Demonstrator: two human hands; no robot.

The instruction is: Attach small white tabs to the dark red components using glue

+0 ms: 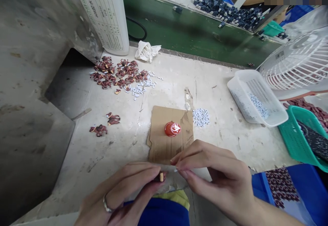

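My left hand (123, 193) is low at the table's near edge, fingers pinched on a small dark red part (160, 177) with a cream tip. My right hand (212, 174) sits just to its right, thumb and forefinger pressed together close to that part; what they pinch is too small to make out. Just beyond both hands lies a piece of brown cardboard (164, 144) with a small red cap (172, 129) on it. A little heap of tiny white pieces (201, 117) lies right of the cardboard.
A pile of dark red parts (116, 72) with scattered white bits lies far left, two strays (105, 125) nearer. A white bottle (105, 14), crumpled cloth (147, 51), white basket (256, 97), fan (298, 62), green basket (302, 135) and blue bin (289, 188) surround. Another person sits behind the green belt (194, 31).
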